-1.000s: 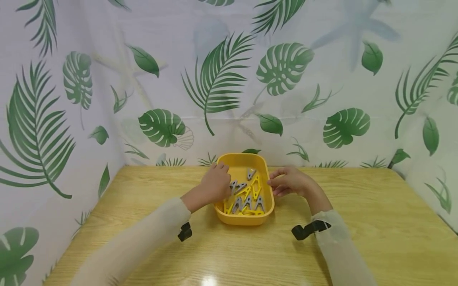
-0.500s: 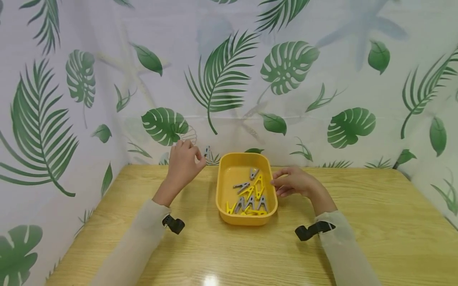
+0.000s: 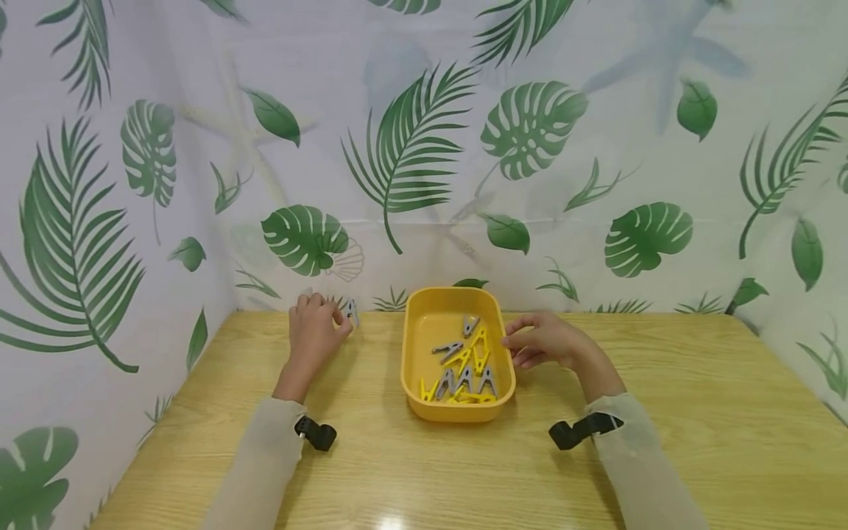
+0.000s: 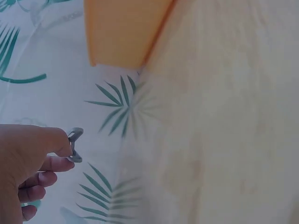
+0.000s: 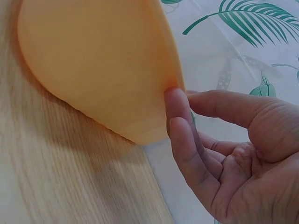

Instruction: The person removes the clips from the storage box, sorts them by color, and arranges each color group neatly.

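A grey clothespin (image 3: 352,313) is pinched between the thumb and index finger of my left hand (image 3: 313,331), over the far left of the table. In the left wrist view that clothespin (image 4: 75,145) juts out past the fingertips, partly covered by them. My right hand (image 3: 546,340) stays at the right side of a yellow bin (image 3: 457,412), its fingertips touching the outer wall near the rim. The right wrist view shows the fingers (image 5: 180,135) loosely bent against the bin. Several grey and yellow clothespins (image 3: 464,379) lie inside, mostly toward the near end.
The bin stands on a wooden table (image 3: 397,471) near its far edge. Behind rises a white cloth backdrop (image 3: 424,243) printed with green leaves, which also lines both sides. Each wrist carries a black strapped camera (image 3: 315,433).
My left hand has come out of the bin with a grey clothespin, moved left, and lowered near the table's far edge. My right hand has remained beside the bin.
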Motion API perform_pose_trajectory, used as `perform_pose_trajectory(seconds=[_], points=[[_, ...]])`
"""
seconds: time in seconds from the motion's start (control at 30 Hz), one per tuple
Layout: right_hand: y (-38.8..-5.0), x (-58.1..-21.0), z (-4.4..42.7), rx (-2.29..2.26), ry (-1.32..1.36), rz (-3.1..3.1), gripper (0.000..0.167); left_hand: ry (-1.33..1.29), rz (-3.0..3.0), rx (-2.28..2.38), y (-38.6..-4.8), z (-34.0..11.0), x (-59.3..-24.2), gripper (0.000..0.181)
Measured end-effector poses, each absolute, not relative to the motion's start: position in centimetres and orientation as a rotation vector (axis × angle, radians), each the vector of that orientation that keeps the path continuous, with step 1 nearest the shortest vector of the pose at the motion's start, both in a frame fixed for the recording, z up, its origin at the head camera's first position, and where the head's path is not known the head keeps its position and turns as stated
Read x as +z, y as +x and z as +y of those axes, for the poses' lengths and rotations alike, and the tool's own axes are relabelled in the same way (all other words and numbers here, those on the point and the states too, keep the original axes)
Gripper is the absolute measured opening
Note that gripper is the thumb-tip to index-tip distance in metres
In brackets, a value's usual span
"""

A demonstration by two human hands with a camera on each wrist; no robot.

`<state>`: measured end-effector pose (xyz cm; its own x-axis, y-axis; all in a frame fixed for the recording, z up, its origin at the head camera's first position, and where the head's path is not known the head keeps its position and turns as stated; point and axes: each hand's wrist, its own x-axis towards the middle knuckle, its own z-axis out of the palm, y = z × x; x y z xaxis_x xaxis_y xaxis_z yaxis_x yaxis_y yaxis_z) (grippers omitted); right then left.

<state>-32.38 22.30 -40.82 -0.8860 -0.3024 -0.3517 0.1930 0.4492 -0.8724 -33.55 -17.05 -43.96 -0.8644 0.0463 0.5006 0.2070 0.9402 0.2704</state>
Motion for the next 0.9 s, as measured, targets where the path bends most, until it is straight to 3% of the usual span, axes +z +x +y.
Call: perform_pose_trajectory(seconds=[0.9], points=[[-32.4,-40.9,22.4,-1.430,-0.086,2.244,0.036,-0.105,-2.920,-0.416,-34.0,-18.2,-45.3,0.029]])
